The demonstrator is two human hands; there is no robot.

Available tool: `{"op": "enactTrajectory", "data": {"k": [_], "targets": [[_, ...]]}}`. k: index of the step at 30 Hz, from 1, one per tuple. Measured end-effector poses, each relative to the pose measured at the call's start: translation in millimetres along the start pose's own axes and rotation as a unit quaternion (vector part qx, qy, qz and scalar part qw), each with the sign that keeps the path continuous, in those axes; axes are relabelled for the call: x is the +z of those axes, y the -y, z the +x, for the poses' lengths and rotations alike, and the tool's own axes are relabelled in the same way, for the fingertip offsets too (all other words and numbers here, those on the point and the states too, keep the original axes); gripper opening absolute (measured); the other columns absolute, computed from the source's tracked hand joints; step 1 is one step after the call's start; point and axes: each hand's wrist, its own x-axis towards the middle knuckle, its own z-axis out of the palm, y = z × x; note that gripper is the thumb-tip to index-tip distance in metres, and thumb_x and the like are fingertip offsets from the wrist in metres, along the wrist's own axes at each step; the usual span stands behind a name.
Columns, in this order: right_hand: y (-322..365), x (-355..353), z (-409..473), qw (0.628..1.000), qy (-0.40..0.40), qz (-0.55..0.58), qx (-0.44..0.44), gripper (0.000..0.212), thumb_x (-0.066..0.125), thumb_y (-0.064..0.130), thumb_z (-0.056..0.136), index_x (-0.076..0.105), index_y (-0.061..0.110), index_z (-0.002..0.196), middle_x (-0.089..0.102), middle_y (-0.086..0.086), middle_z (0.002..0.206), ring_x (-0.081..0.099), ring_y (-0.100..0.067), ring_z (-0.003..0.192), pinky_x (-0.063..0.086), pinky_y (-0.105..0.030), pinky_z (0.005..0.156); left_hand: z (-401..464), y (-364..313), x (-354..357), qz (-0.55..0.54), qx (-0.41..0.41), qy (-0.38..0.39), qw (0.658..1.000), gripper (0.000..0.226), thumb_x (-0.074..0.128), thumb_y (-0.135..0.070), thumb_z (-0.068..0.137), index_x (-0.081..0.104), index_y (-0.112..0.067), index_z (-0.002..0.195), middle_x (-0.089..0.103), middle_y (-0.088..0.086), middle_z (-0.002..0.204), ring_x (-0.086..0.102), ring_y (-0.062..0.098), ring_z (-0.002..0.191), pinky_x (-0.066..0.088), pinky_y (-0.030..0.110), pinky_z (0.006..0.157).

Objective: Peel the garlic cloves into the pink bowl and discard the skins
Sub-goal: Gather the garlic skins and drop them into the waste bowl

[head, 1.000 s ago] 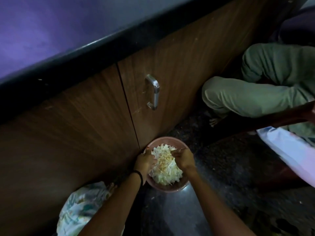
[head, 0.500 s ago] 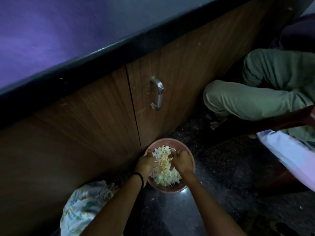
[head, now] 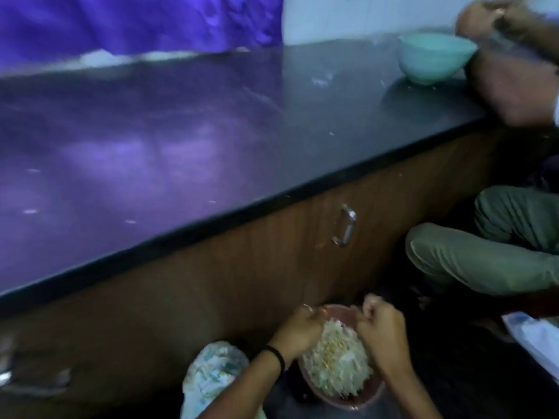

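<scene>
Pale, papery garlic skins (head: pixel 335 361) fill the pink bowl (head: pixel 360 399) between our hands, heaped above its rim, with yellowish bits mixed into the middle of the heap. Our left hand (head: pixel 299 328) has its fingers curled inward at the bowl's left rim, and blur keeps us from telling whether they pinch a skin or a clove. A black band circles that wrist. Our right hand (head: pixel 382 334) hangs over the bowl's right side with its fingers curled too, knuckles up; whether anything sits inside that grip we cannot tell. Both forearms reach in from the bottom edge of the view.

The bowl stands on the dark floor (head: pixel 472 376), close against the foot of a brown wooden cabinet (head: pixel 211 285). Just left of the bowl, near our left forearm, lies a crumpled white bag (head: pixel 211 376) with pale printed marks. A metal handle (head: pixel 346 225) is fixed to the cabinet front above and slightly right of the bowl.

Above the cabinet runs a dark, glossy surface (head: pixel 211 131) with a black front edge, reflecting purple from a purple cloth (head: pixel 136 22) hanging at its far edge. Small pale flecks are scattered across it. Near its far right corner sits a light blue bowl (head: pixel 435 58), and another person's hands (head: pixel 496 19) are blurred just beside it. That person's green trousers (head: pixel 484 255) show at the right edge of the view, knees bent, low beside the cabinet.
</scene>
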Motion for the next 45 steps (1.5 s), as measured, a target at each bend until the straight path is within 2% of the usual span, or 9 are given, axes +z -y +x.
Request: {"op": "enactTrajectory", "data": {"k": [7,12,15,19,25,29,40,43,45], "targets": [[183.4,-59.5,-40.6,0.947,-0.134,0.108,-0.270,0.031,0.056,0.040,0.093,0.069,0.015,0.079,0.072,0.000,0.075,0.066,-0.016,0.072,0.047,-0.028,0.072,-157.2,-66.0,-89.2,0.126,0.259,-0.137,0.948,0.027,0.048,-0.035,0.097,0.068,-0.017,0.102,0.066,-0.005,0.088,0.056,0.001,0.079,0.045,0.021,0.078],[300.7,-28.8,-64.1,0.918,0.070,-0.080,-0.381,0.091,0.017,0.075,0.082,0.053,0.013,0.136,0.044,-0.006,0.148,0.035,-0.015,0.139,0.015,-0.028,0.116,-246.7,-71.2,-176.1,0.077,0.400,-0.326,0.853,0.025,0.048,-0.031,0.091,0.071,-0.021,0.088,0.073,-0.009,0.089,0.066,0.000,0.086,0.052,0.025,0.083],[333.7,-0.5,-89.1,0.903,0.130,-0.247,-0.328,0.112,-0.007,0.082,0.071,0.010,0.008,0.154,0.005,-0.010,0.162,0.000,-0.019,0.150,-0.008,-0.039,0.119,-276.2,-46.5,-236.1,0.103,0.369,-0.478,0.790,0.019,0.050,-0.027,0.092,0.069,-0.024,0.089,0.072,-0.012,0.089,0.064,-0.005,0.086,0.048,0.015,0.079],[382.6,41.7,-118.8,0.890,0.204,-0.256,-0.317,0.107,0.007,0.081,0.079,-0.009,0.002,0.151,-0.014,-0.016,0.160,-0.013,-0.027,0.148,-0.010,-0.039,0.118,-284.9,-14.4,-302.2,0.088,0.274,-0.561,0.776,0.015,0.053,-0.012,0.095,0.064,-0.020,0.102,0.071,-0.002,0.095,0.065,0.010,0.093,0.042,0.015,0.079],[442.8,83.5,-102.9,0.863,0.329,-0.130,-0.361,0.079,0.018,0.060,0.098,-0.003,0.007,0.153,-0.009,-0.010,0.162,-0.009,-0.019,0.149,-0.006,-0.034,0.118,-263.8,-6.0,-336.1,0.042,0.215,-0.545,0.809,0.024,0.047,-0.010,0.097,0.057,-0.014,0.118,0.067,0.004,0.107,0.062,0.019,0.103,0.044,0.027,0.092],[442.1,83.3,-41.4,0.893,0.268,-0.161,-0.324,0.071,0.014,0.053,0.101,-0.005,0.009,0.153,-0.004,-0.006,0.163,-0.004,-0.016,0.149,-0.003,-0.033,0.120,-257.2,-4.5,-343.9,-0.044,0.231,-0.540,0.808,0.026,0.041,-0.004,0.098,0.053,-0.021,0.112,0.065,-0.001,0.103,0.062,0.011,0.090,0.043,0.025,0.088],[425.5,59.6,-69.2,0.763,0.421,-0.068,-0.486,0.052,0.013,0.055,0.097,0.020,0.045,0.148,0.018,0.025,0.156,0.012,0.007,0.142,0.005,-0.017,0.116,-256.6,-13.2,-340.5,-0.061,0.239,-0.535,0.808,0.027,0.039,-0.005,0.099,0.050,-0.020,0.119,0.063,0.008,0.117,0.062,0.019,0.108,0.045,0.040,0.102],[414.1,42.6,-65.3,0.832,0.378,0.090,-0.396,0.052,0.014,0.056,0.094,0.029,0.043,0.142,0.028,0.021,0.154,0.017,0.004,0.143,0.007,-0.017,0.116,-270.1,-16.9,-328.5,0.091,0.179,-0.592,0.780,0.037,0.038,-0.020,0.101,0.042,-0.017,0.137,0.064,0.016,0.118,0.057,0.035,0.112,0.042,0.039,0.094],[403.5,35.8,-56.9,0.885,0.297,-0.002,-0.360,0.058,0.014,0.053,0.098,0.022,0.031,0.151,0.023,0.014,0.157,0.015,-0.004,0.146,0.005,-0.021,0.117,-276.3,-20.7,-320.4,0.167,0.084,-0.579,0.794,0.051,0.032,-0.035,0.102,0.026,-0.015,0.149,0.059,0.028,0.122,0.050,0.044,0.115,0.038,0.044,0.094]]}}
